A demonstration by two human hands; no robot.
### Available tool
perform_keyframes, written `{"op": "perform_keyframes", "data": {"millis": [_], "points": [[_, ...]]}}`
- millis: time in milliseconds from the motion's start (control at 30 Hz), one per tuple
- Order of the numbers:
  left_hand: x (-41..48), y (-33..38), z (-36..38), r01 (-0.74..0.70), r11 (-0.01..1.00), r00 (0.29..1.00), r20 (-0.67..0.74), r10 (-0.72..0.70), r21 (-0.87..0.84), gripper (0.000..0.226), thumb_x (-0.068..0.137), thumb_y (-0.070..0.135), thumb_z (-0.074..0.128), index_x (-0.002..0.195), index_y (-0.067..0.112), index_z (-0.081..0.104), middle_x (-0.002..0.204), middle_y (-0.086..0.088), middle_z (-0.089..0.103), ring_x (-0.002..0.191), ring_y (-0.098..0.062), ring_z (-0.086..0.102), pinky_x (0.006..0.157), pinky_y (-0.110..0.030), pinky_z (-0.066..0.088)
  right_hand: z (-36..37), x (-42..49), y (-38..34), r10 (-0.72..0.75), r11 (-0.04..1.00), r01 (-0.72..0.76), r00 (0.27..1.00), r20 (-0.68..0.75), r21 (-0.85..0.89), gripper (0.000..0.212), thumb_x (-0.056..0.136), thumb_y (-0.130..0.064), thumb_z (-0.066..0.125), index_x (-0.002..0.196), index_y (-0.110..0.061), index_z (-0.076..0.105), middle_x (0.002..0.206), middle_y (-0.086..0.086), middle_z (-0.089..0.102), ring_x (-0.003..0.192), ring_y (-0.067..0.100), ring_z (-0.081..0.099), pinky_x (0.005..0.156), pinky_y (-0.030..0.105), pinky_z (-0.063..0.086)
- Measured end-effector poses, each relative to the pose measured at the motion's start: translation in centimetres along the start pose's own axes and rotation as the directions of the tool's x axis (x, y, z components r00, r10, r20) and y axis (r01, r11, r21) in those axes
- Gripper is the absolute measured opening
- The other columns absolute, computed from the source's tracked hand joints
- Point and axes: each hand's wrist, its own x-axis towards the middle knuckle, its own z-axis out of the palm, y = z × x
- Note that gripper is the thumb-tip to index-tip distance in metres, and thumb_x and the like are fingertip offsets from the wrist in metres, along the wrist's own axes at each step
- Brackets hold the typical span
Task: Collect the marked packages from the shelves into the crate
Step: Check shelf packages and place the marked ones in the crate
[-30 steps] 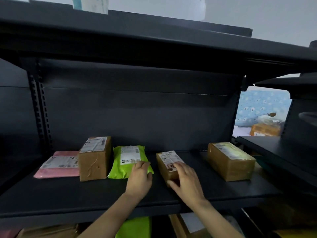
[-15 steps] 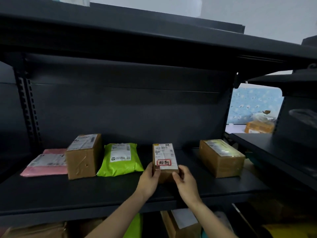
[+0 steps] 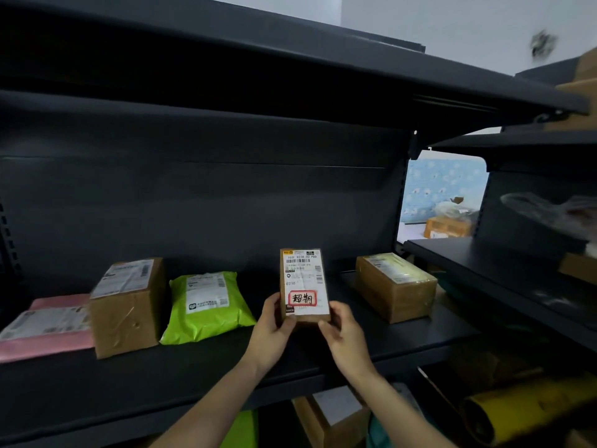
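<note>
Along the left end of the dark shelf (image 3: 193,376) a pink mailer (image 3: 42,321) lies flat with its white label up. Just beside it on the right stands a tall cardboard box (image 3: 129,315), a label on its top face. Next to that a green mailer (image 3: 206,305) lies label up, nearer the back panel than the front edge.

Past the middle of the shelf, both hands hold the marked package (image 3: 303,282) — a small brown box stood on end, its label facing the camera. The label carries a barcode and, low down, handwritten characters framed in red. Whether the box's bottom touches the shelf I cannot tell. The left hand (image 3: 271,331) has its grip closed on the lower left side, thumb on the front. The right hand (image 3: 347,334) clasps the lower right corner the same way.

Toward the right end a taped box (image 3: 394,286) sits flat, well apart from the held one, with a yellowish label on top. Beyond the shelf's right edge stands a second shelving unit (image 3: 484,270). Below the front edge — on a lower level — a brown carton (image 3: 329,418) shows, with a yellow roll (image 3: 517,412) farther right.
</note>
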Motion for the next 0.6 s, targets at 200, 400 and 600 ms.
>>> {"op": "perform_keyframes", "data": {"millis": [200,400,600], "points": [[1.1,0.6,0.8,0.064,0.986,0.998,-0.017,-0.067,-0.151,0.046,0.083,0.001,0.066,0.115,0.023,0.042,0.105,0.008,0.058,0.096,0.001,0.054,0.07,-0.013,0.048,-1.7,0.8,0.3,-0.008,0.999,0.009,0.999,0.036,-0.038,0.037,0.09,-0.014,0.057,0.119,-0.033,0.045,0.115,-0.015,0.056,0.111,0.001,0.053,0.085,0.011,0.043],[2.5,0.8,2.8,0.164,0.955,0.982,-0.048,-0.181,-0.247,0.052,0.08,0.007,0.07,0.119,0.024,0.04,0.103,-0.004,0.062,0.094,-0.013,0.059,0.071,-0.021,0.046,-8.3,4.2,0.4,-0.172,0.944,0.079,0.947,-0.273,-0.319,0.038,0.087,-0.021,0.062,0.123,-0.011,0.054,0.122,0.002,0.055,0.115,0.016,0.05,0.095,0.025,0.038],[3.8,1.3,6.9,0.229,0.932,0.961,-0.085,-0.262,-0.282,0.071,0.082,0.016,0.07,0.141,0.019,0.032,0.123,-0.012,0.059,0.111,-0.025,0.056,0.096,-0.036,0.043,-16.6,8.9,3.8,0.118,0.929,-0.244,0.907,-0.404,-0.277,0.049,0.092,-0.032,0.052,0.133,-0.006,0.043,0.133,0.016,0.047,0.118,0.03,0.046,0.093,0.037,0.039]]}}
